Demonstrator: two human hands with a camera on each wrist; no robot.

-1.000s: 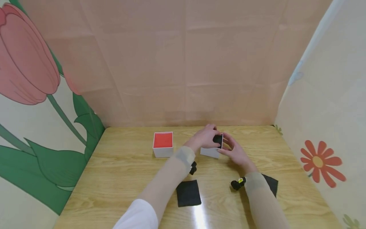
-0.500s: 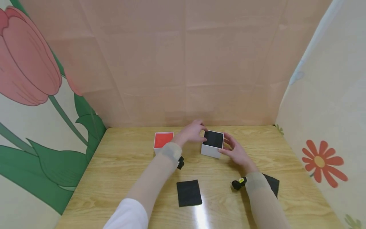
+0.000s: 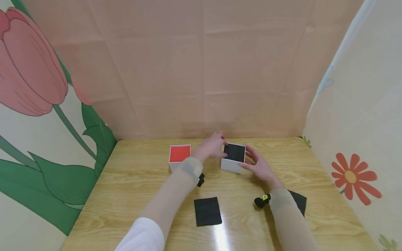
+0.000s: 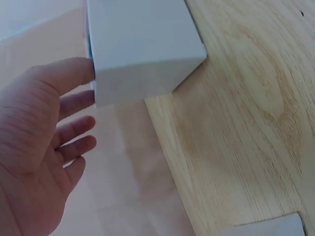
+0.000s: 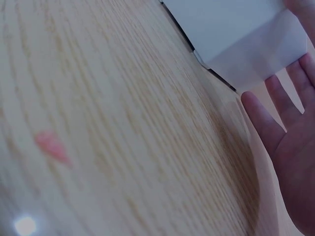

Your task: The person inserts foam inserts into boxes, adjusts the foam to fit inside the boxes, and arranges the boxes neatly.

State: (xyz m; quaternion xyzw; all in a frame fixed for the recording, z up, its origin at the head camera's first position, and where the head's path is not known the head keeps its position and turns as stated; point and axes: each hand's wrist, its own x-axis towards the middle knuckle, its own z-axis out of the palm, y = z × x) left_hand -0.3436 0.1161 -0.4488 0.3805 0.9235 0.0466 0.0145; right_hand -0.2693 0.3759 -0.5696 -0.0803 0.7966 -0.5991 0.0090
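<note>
A white box with a black top [image 3: 233, 153] stands on the wooden table [image 3: 141, 188] toward the back. My left hand [image 3: 213, 145] lies against its left side, with the thumb [image 4: 69, 73] touching the box [image 4: 142, 44] and the fingers loose. At the box's right side is my right hand [image 3: 255, 162], fingers straight; in the right wrist view these fingers [image 5: 268, 123] lie beside the box [image 5: 236, 29]. Neither hand curls around anything.
A white box with a red top [image 3: 179, 153] stands just left of my left wrist. One flat black square [image 3: 207, 211] lies near the table's front, another [image 3: 298, 201] partly under my right forearm. Paper walls close in the back and both sides.
My left hand has come off the top of the black-topped box and moved to its left side, uncovering the black top. The right hand has stayed put.
</note>
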